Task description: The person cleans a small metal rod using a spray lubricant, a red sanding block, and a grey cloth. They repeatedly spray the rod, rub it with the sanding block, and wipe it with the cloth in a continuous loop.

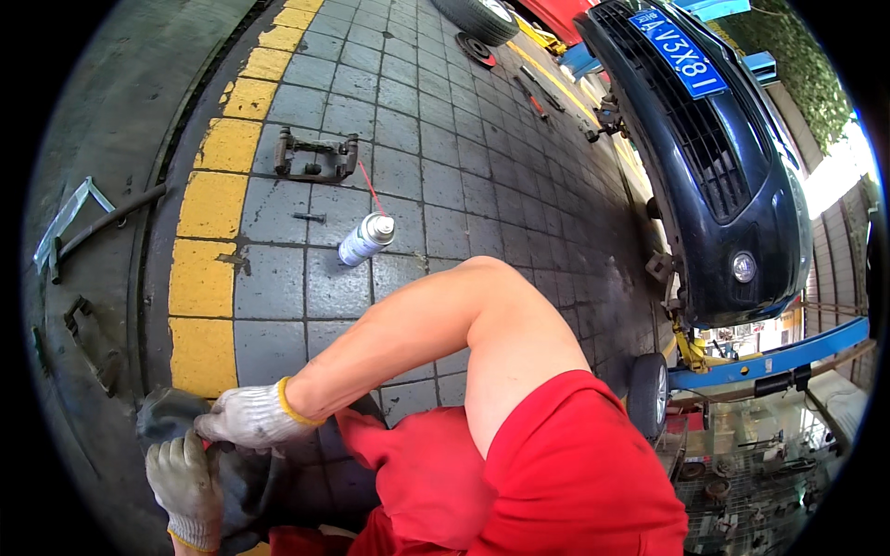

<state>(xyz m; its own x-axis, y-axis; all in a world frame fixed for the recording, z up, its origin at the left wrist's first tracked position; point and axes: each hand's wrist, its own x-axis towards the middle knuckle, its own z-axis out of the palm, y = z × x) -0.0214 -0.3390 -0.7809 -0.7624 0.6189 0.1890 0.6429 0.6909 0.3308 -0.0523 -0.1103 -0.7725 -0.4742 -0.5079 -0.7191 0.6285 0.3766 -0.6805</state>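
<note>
At the lower left, both my hands wear whitish knit gloves with yellow cuffs and meet fingertip to fingertip. My right hand [252, 415] reaches across from a red sleeve, its fingers closed. My left hand [188, 491] is curled just below it. A tiny bit of red shows between them; what they grip is mostly hidden. Dark grey rounded shapes, perhaps shoes, lie under and beside the gloves. Farther off on the tiles stands a spray can [363, 243] with a thin red straw [370, 188]. Beyond it are a dark metal bracket [315, 156], like a brake caliper bracket, and a bolt [309, 218].
A yellow painted strip [202, 278] edges the grey tiles. Left of it lie a bar [109, 221] and a dark metal piece [91, 345]. A dark car [742, 185] is at the right with a blue lift arm [769, 360]. Far off are a wheel [477, 18], a brake disc [476, 49] and hand tools [532, 98].
</note>
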